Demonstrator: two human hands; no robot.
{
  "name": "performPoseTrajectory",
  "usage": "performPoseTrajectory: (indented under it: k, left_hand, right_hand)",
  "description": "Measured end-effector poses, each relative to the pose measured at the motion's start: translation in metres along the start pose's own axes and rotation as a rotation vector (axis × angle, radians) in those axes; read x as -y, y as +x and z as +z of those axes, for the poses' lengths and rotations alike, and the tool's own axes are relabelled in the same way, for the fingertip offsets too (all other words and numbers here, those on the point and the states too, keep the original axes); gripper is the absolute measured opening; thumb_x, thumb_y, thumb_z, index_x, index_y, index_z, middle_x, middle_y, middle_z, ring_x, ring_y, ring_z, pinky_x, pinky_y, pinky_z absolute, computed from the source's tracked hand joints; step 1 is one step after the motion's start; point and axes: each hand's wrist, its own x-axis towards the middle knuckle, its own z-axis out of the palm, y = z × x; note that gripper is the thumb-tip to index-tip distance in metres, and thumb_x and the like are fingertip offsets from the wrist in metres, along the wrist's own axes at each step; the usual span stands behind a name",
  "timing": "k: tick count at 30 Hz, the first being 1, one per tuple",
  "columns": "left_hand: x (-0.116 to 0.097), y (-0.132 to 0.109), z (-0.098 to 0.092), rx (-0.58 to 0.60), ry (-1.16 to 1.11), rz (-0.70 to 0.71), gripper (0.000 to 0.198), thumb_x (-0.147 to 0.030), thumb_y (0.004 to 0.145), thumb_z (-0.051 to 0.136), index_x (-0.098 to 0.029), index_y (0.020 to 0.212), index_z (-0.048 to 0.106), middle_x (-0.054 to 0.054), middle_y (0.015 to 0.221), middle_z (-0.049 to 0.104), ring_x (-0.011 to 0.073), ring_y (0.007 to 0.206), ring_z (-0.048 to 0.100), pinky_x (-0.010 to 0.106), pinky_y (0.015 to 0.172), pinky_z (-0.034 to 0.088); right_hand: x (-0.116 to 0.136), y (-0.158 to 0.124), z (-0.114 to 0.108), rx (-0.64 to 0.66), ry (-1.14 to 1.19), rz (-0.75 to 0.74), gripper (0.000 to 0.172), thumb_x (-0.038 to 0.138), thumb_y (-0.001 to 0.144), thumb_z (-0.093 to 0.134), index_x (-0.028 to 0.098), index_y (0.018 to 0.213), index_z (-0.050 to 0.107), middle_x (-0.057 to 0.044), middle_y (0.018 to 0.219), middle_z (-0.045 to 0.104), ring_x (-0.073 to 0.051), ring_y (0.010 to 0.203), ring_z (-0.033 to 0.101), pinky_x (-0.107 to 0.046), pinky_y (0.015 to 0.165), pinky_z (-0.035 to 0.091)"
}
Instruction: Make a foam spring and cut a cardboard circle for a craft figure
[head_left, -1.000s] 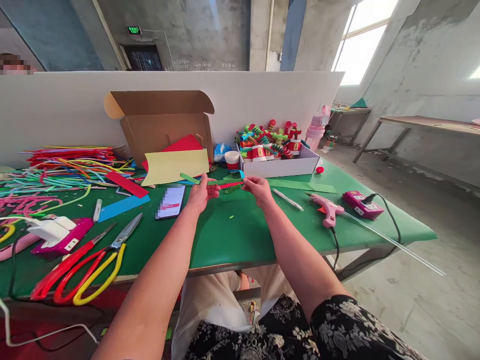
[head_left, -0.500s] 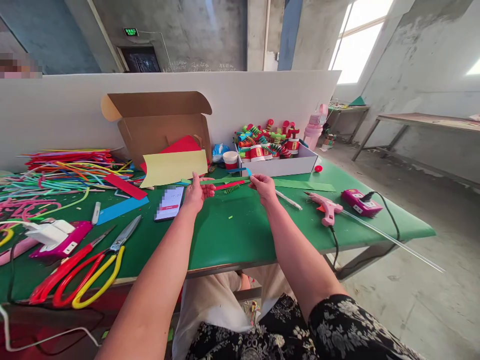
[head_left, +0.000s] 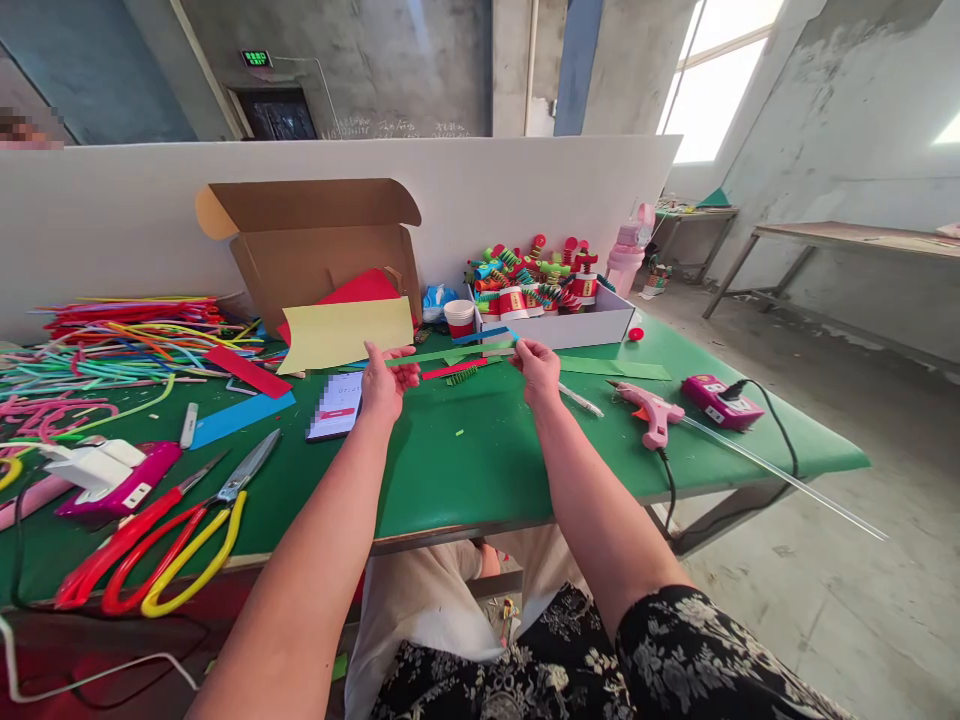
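Observation:
A narrow green paper strip (head_left: 451,353) is stretched between my two hands above the table. My left hand (head_left: 388,385) is closed at the strip's left part, its thumb raised and fingers curled around it. With a pinch, my right hand (head_left: 538,370) grips the strip's right end, where a bit of blue also shows at the fingertips. A blue strip (head_left: 484,335) lies just behind. Below the held strip are a red strip (head_left: 454,369) and a small green folded paper spring (head_left: 463,377). A white pen (head_left: 580,400) lies beside my right hand.
At the back stands a white box (head_left: 577,328) of finished paper-spring figures, with paper cups (head_left: 459,318) beside it. A pink glue gun (head_left: 651,410) lies right. Scissors (head_left: 240,480), a phone (head_left: 335,405), coloured paper (head_left: 349,332) and pipe cleaners (head_left: 142,325) occupy the left.
My hands have moved apart, the left slightly left and the right slightly right, so more of the green strip shows between them. The blue piece at my right fingertips has shifted and is less visible.

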Motion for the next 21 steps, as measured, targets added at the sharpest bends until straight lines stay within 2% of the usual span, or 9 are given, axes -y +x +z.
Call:
performPoseTrajectory:
  k: [2,4,6,8,10,13,15,18,21]
  left_hand:
    - [-0.001,0.000,-0.001,-0.043,-0.024,-0.006,0.065,-0.076,0.082,0.033,-0.017,0.082,0.060,0.000,0.051,0.058,0.0103,0.040,0.051,0.023,0.044,0.041]
    - [-0.001,-0.002,0.000,-0.037,0.003,-0.046,0.051,-0.066,0.081,0.050,-0.016,0.081,0.059,-0.002,0.051,0.057,0.0082,0.038,0.048,0.021,0.043,0.040]
    - [0.000,-0.009,0.006,0.090,0.075,-0.100,0.041,-0.055,0.074,0.067,-0.016,0.084,0.059,-0.003,0.055,0.059,0.0073,0.041,0.049,0.020,0.044,0.040]
    - [0.001,-0.016,0.014,0.294,0.127,-0.137,0.043,-0.049,0.067,0.077,-0.016,0.089,0.060,-0.003,0.060,0.062,0.0079,0.046,0.053,0.020,0.047,0.043]
    - [0.002,-0.023,0.020,0.432,0.135,-0.147,0.048,-0.053,0.064,0.079,-0.017,0.088,0.058,-0.002,0.062,0.062,0.0089,0.049,0.055,0.021,0.048,0.044]
    - [0.004,-0.028,0.023,0.499,0.153,-0.172,0.053,-0.065,0.063,0.074,-0.017,0.075,0.056,-0.003,0.055,0.057,0.0098,0.047,0.054,0.022,0.047,0.042]
    - [0.004,-0.029,0.021,0.562,0.167,-0.207,0.057,-0.070,0.063,0.071,-0.016,0.076,0.058,-0.002,0.055,0.057,0.0105,0.047,0.054,0.023,0.047,0.042]
    - [0.003,-0.031,0.020,0.662,0.162,-0.240,0.064,-0.073,0.060,0.070,-0.017,0.091,0.062,0.001,0.062,0.062,0.0119,0.050,0.056,0.024,0.049,0.043]
    - [0.003,-0.032,0.022,0.665,0.153,-0.199,0.064,-0.075,0.059,0.069,-0.017,0.087,0.061,0.000,0.061,0.060,0.0121,0.050,0.055,0.025,0.050,0.043]
  right_hand:
    - [0.004,0.002,-0.002,-0.051,0.084,0.036,0.020,0.030,0.065,0.078,0.018,0.066,0.062,0.007,0.051,0.053,-0.008,0.051,0.052,-0.026,0.063,0.054]
    - [0.008,0.001,-0.002,-0.052,0.177,0.095,0.020,0.026,0.066,0.079,0.019,0.066,0.061,0.007,0.052,0.054,-0.008,0.051,0.052,-0.025,0.065,0.056]
    - [0.011,-0.005,0.002,0.041,0.224,0.155,0.019,0.022,0.066,0.080,0.018,0.067,0.062,0.006,0.054,0.056,-0.007,0.052,0.054,-0.023,0.067,0.057]
    - [0.010,-0.016,0.011,0.192,0.201,0.207,0.018,0.021,0.066,0.081,0.018,0.068,0.064,0.005,0.056,0.059,-0.007,0.054,0.056,-0.023,0.068,0.057]
    - [0.006,-0.029,0.021,0.343,0.143,0.260,0.018,0.022,0.064,0.083,0.016,0.068,0.067,0.003,0.058,0.061,-0.008,0.054,0.057,-0.024,0.067,0.056]
    - [0.001,-0.045,0.033,0.493,0.104,0.310,0.022,0.025,0.060,0.085,0.015,0.070,0.069,0.003,0.059,0.063,-0.008,0.054,0.058,-0.025,0.065,0.056]
    - [0.000,-0.051,0.037,0.514,0.150,0.316,0.022,0.026,0.061,0.085,0.016,0.071,0.068,0.003,0.059,0.062,-0.009,0.055,0.058,-0.024,0.066,0.055]
    - [0.001,-0.053,0.038,0.491,0.243,0.303,0.021,0.028,0.064,0.084,0.018,0.072,0.068,0.005,0.059,0.062,-0.008,0.058,0.059,-0.023,0.069,0.055]
    - [0.002,-0.053,0.036,0.535,0.202,0.321,0.023,0.029,0.061,0.085,0.017,0.072,0.068,0.004,0.059,0.063,-0.007,0.056,0.058,-0.021,0.065,0.053]
